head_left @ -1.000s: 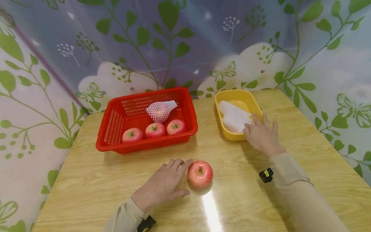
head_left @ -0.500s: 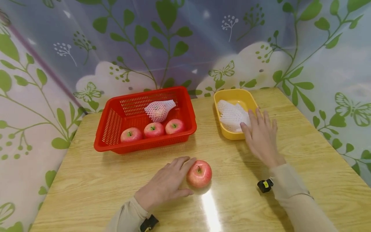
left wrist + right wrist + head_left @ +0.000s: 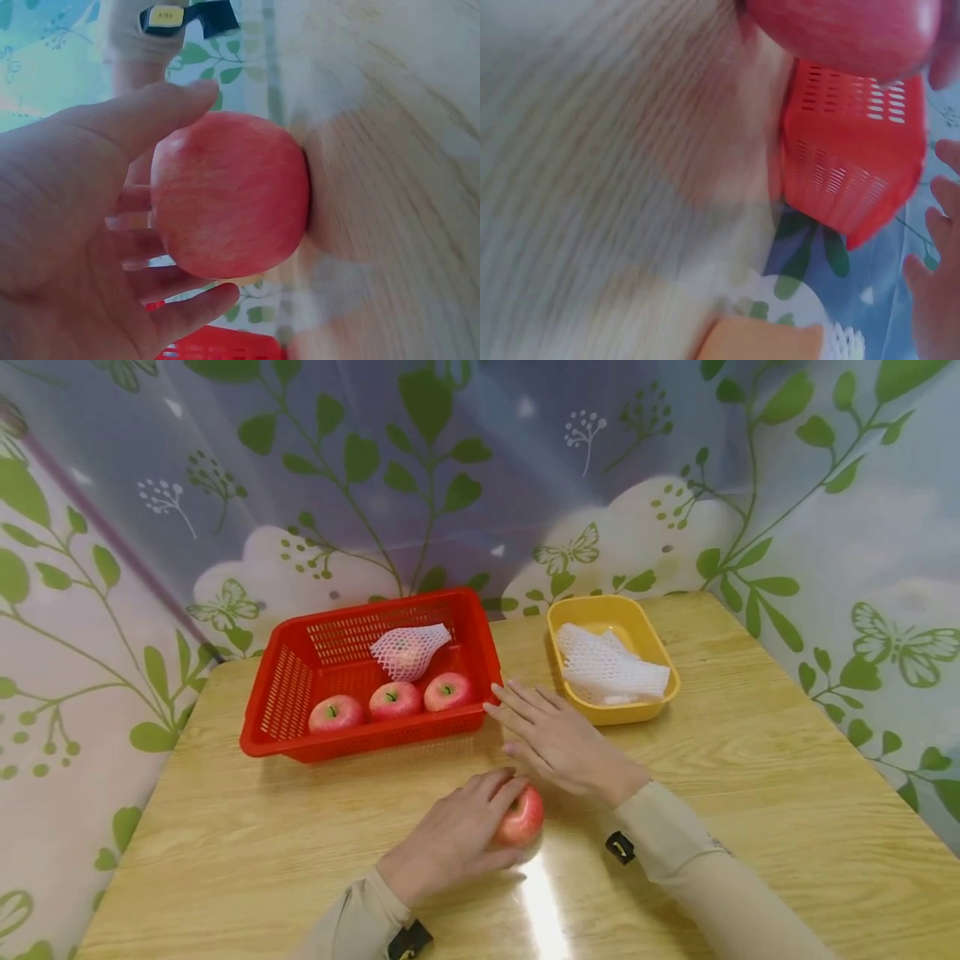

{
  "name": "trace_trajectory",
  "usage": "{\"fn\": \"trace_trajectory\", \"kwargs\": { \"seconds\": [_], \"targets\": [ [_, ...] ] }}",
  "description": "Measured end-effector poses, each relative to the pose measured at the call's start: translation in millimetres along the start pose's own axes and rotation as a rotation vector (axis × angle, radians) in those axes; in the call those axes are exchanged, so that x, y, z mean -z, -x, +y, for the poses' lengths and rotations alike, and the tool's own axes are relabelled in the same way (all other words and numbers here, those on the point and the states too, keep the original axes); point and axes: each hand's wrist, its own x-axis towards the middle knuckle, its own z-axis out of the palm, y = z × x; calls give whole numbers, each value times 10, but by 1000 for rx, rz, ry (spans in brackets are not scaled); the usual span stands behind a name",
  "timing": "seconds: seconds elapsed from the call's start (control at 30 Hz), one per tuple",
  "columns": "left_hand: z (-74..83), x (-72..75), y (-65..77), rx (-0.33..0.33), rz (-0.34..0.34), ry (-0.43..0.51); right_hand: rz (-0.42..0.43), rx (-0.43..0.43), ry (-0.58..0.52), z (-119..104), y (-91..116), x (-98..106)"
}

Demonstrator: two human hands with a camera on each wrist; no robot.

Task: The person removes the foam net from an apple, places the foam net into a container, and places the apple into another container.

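A red apple (image 3: pixel 527 817) sits on the table near its front middle. My left hand (image 3: pixel 457 835) reaches round its left side, fingers spread over the far side and thumb along the near side. In the left wrist view a gap shows between palm and apple (image 3: pixel 232 195), and the thumb tip stands slightly off it. My right hand (image 3: pixel 562 739) hovers just beyond the apple, fingers extended toward the red basket (image 3: pixel 390 739) and holding nothing. Three bare apples and one apple in a white foam net (image 3: pixel 408 652) lie in that basket.
To the right at the back stands a yellow tray (image 3: pixel 617 714) holding white foam nets (image 3: pixel 611 668). The wooden table (image 3: pixel 300 860) meets a leaf-patterned wall covering (image 3: pixel 420 485) behind both containers.
My right hand has left the yellow tray and moved left toward the red basket and the apple. My left hand has slid further over the apple, covering more of it.
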Motion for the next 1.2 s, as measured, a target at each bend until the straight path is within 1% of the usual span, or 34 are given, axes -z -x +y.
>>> {"fn": "trace_trajectory", "kwargs": {
  "seconds": [0.1, 0.27, 0.37, 0.47, 0.53, 0.63, 0.77, 0.9, 1.0, 1.1, 1.2],
  "targets": [
    [7, -26, -25, 10, 11, -23, -25, 20, 3, -2, -63, -58],
    [18, -31, -53, 39, 42, -35, -41, -15, -47, -22, -104, -34],
    [27, -2, -61, 48, 66, -23, -53, -43, -70, -34, -123, 0],
    [22, 76, -59, 45, 83, -5, -56, -62, -93, -39, -127, 12],
    [4, 162, -54, 37, 98, 4, -61, -73, -113, -40, -124, 13],
    [-40, 337, -31, 29, 122, 13, -65, -88, -138, -38, -124, 14],
    [-132, 619, 15, 46, 177, -34, -65, -107, -168, -35, -146, 38],
    [-271, 904, 56, 66, 249, -98, -64, -122, -192, -42, -157, 63],
    [-419, 1100, 67, 83, 280, -124, -68, -129, -202, -48, -160, 70],
    [-594, 1274, 57, 128, 270, -117, -73, -129, -209, -54, -160, 67],
    [-791, 1433, 10, 188, 237, -89, -78, -139, -215, -59, -157, 68]
  ]
}}
